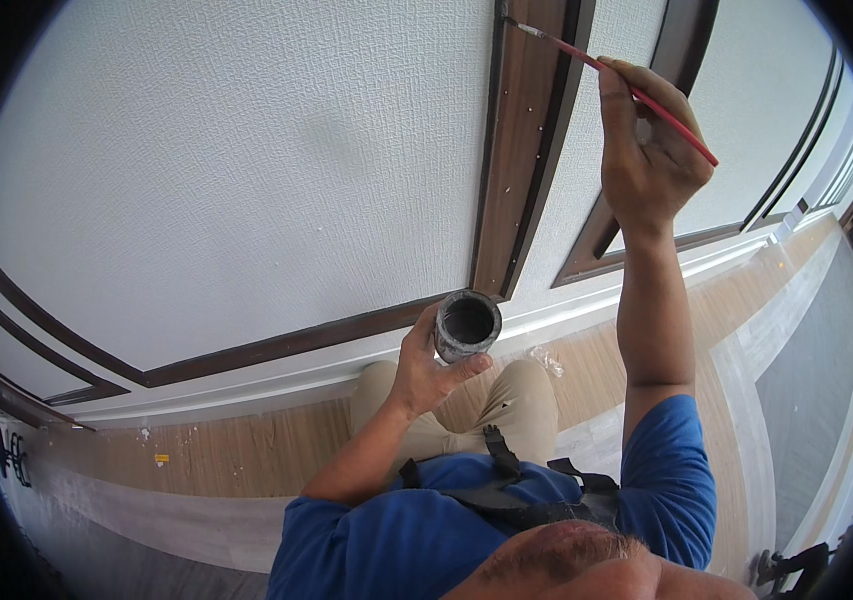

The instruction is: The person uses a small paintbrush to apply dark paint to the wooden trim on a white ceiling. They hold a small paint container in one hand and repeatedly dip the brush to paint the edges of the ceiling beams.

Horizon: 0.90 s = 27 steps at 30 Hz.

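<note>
Several pale specks (538,157) dotted the brown wall moulding (519,140), so painting seemed unfinished, with the right hand (651,165) pinching a red-handled paintbrush (584,57), its tip at the moulding's left edge, and the left hand (424,370) clasping a grey cup (451,349) of dark paint (468,322).

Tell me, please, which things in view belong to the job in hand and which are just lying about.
In use:
red-handled brush in right hand
cup in left hand
brown trim

Lying about:
crumpled clear scrap
small yellow piece
</note>
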Motion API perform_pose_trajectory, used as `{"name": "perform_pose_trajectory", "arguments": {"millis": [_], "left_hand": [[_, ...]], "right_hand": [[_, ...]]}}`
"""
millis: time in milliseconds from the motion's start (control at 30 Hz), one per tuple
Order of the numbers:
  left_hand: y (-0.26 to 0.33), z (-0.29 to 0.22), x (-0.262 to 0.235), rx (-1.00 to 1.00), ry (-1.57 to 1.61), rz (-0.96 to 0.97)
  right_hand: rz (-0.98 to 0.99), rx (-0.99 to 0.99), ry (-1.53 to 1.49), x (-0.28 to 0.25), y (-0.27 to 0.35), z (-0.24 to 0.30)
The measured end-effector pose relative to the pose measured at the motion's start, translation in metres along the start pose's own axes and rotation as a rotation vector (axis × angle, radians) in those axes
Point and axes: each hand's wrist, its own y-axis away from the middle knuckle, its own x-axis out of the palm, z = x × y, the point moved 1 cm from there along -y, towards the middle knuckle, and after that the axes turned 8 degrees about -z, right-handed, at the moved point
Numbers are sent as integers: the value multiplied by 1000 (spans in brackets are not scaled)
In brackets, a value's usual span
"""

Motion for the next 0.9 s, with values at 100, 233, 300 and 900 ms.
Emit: {"name": "perform_pose_trajectory", "arguments": {"millis": [100,233,300,900], "left_hand": [[0,1,0,10,1,-7],[0,-1,1,14,25,-11],[0,-1,1,14,34,-11],[2,-1,-2,32,-1,-8]], "right_hand": [[-24,3,-13,0,-1,-1],[-21,17,-39,4,-1,-2],[-3,-4,-15,2,-1,0],[13,-36,-11,5,-2,3]]}}
